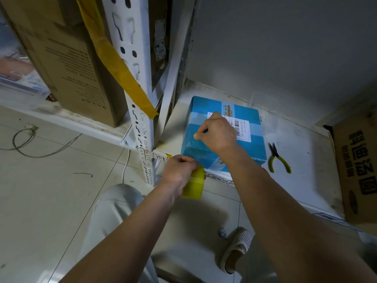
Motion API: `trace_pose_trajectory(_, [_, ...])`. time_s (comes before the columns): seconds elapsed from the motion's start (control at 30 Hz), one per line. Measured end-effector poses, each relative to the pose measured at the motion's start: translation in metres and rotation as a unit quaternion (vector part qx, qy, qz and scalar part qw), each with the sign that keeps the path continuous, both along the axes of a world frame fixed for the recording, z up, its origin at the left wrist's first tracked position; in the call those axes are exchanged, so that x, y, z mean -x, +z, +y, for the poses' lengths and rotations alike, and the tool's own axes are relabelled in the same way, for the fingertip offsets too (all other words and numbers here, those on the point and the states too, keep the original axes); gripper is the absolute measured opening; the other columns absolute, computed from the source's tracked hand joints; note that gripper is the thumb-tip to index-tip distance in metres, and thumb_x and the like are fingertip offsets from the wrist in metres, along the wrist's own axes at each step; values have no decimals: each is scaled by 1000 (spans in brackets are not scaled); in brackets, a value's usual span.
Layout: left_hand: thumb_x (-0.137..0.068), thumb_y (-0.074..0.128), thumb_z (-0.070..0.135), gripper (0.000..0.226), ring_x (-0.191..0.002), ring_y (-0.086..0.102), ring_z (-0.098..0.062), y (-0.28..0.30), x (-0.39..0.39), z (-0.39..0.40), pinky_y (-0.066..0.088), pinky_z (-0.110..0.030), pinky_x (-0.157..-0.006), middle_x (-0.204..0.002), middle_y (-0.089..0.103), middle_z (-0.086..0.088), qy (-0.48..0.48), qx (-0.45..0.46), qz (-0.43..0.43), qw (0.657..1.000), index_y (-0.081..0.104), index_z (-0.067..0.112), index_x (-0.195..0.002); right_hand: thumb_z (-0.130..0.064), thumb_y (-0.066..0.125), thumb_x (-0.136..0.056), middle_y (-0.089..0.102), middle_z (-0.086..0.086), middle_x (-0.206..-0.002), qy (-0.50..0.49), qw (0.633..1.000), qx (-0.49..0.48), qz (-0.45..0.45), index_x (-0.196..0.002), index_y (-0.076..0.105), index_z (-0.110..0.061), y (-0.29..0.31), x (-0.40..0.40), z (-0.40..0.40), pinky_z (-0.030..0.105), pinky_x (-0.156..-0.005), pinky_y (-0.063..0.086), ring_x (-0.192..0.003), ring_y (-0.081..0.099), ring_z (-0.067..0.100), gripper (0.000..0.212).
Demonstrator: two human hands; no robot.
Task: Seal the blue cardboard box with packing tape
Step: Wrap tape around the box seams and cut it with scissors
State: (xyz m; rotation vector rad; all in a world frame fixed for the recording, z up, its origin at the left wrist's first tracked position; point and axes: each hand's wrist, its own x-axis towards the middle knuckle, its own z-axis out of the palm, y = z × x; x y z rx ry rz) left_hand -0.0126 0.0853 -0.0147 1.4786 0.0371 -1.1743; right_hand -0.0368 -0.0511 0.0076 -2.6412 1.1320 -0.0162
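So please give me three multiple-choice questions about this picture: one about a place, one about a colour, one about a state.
1. Where do the yellow-handled pliers lie?
A. on the white shelf, right of the blue cardboard box
B. on top of the box
C. on the tiled floor

2. What colour is the roll of packing tape?
A. brown
B. yellow
C. red

3. What is the left hand doing?
A. resting flat on the floor
B. holding the pliers
C. gripping the tape roll

Answers:
1 A, since the pliers rest on the shelf beside the box's right side.
2 B, since the roll looks translucent yellow.
3 C, since its fingers curl round the roll below the box's front edge, while the right hand is on the box top.
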Motion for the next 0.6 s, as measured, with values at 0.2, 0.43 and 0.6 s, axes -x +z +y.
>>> trace_pose_trajectory(0.2, [-79,71,10,18,-88,68,-37,-7,3,2,54,-54,-83,-98,69,-17,-14,-18,-25,999,57,13,-90,-26,78,-73,42,4,-119,-41,978,-152,-139,-127,39,-34,-8,9,-6,37,-93,44,-109,46,19,67])
trace_pose_trajectory(0.43, [-86,64,6,16,-61,65,-34,-10,5,4,57,-40,-60,-100,65,-20,-14,5,-27,1000,51,14,-93,-66,52,-79,43,4,-111,-67,994,27,-76,-106,49,-25,-28,0,7,39,-90,36,-104,41,21,49])
trace_pose_trajectory(0.6, [-90,62,19,10,-62,66,-31,-9,5,9,57,-44,-64,-96,66,-20,-37,11,-32,999,53,16,-93,-52,53,-86,43,6,-115,-43,995,9,-85,-107,50,-23,-27,-1,3,39,-94,33,-110,40,25,36])
